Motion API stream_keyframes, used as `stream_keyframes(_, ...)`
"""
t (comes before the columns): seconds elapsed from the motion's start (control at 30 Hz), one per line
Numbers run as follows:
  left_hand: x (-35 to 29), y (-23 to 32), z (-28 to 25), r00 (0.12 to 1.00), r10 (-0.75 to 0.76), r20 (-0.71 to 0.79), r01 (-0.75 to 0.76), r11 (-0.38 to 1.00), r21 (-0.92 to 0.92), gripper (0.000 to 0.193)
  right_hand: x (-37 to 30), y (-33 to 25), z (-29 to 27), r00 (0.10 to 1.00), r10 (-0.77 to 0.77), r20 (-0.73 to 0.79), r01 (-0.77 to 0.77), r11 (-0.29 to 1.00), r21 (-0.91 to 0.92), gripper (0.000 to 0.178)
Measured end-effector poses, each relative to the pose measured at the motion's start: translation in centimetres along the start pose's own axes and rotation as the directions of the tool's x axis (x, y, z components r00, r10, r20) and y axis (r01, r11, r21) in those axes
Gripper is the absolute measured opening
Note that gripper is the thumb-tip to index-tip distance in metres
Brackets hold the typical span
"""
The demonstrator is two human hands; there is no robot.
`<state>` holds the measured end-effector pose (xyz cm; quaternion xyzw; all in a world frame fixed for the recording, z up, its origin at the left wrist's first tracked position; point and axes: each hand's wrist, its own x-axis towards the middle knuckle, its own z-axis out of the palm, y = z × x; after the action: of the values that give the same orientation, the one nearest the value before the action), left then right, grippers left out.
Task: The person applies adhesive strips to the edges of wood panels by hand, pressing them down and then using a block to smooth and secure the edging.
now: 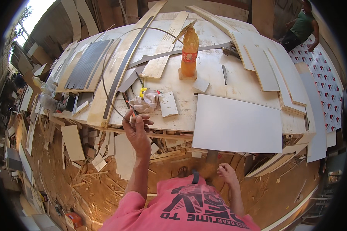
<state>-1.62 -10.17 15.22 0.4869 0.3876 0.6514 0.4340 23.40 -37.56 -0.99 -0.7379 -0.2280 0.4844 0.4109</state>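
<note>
My left hand is raised at the table's near edge, its fingers pinched on a thin dark edging strip. The strip bows up and over the table in a wide arc toward the bottle. Just beyond that hand lie a crumpled pale cloth, a yellow tape measure and a small white board piece. My right hand hangs low in front of the table, fingers curled, with nothing visible in it. Nearest to it is a white rectangular panel that juts past the table edge.
A bottle of orange liquid stands on the worktable. Dark strips lie at left, long boards at right. Offcuts litter the floor below. Another person in a green top stands at the far right.
</note>
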Motion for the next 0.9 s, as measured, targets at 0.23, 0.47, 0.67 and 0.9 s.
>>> stream_keyframes(0.23, -5.2, 4.4, -5.0, 0.971, 0.038, -0.237, -0.036, 0.999, 0.009, 0.028, 4.4, -11.1, 1.9, 0.88, -0.283, 0.382, 0.379, 0.902, -0.207, 0.034)
stream_keyframes(0.47, -17.2, 6.1, -7.3, 0.958, 0.01, -0.287, 0.015, 0.996, 0.085, 0.033, 3.4, -16.5, 6.6, 0.629, -0.238, 0.74, 0.355, 0.935, -0.001, 0.036)
stream_keyframes(0.67, -26.8, 2.9, -8.5, 0.973, -0.042, -0.225, 0.125, 0.921, 0.369, 0.035, 1.3, -19.6, 14.5, 0.443, -0.241, 0.864, 0.129, 0.97, 0.205, 0.054)
stream_keyframes(0.9, -35.8, 0.8, -13.8, 0.887, -0.334, -0.319, 0.45, 0.467, 0.761, 0.032, -0.5, -26.4, 20.1, 0.505, -0.434, 0.746, -0.316, 0.711, 0.628, 0.061)
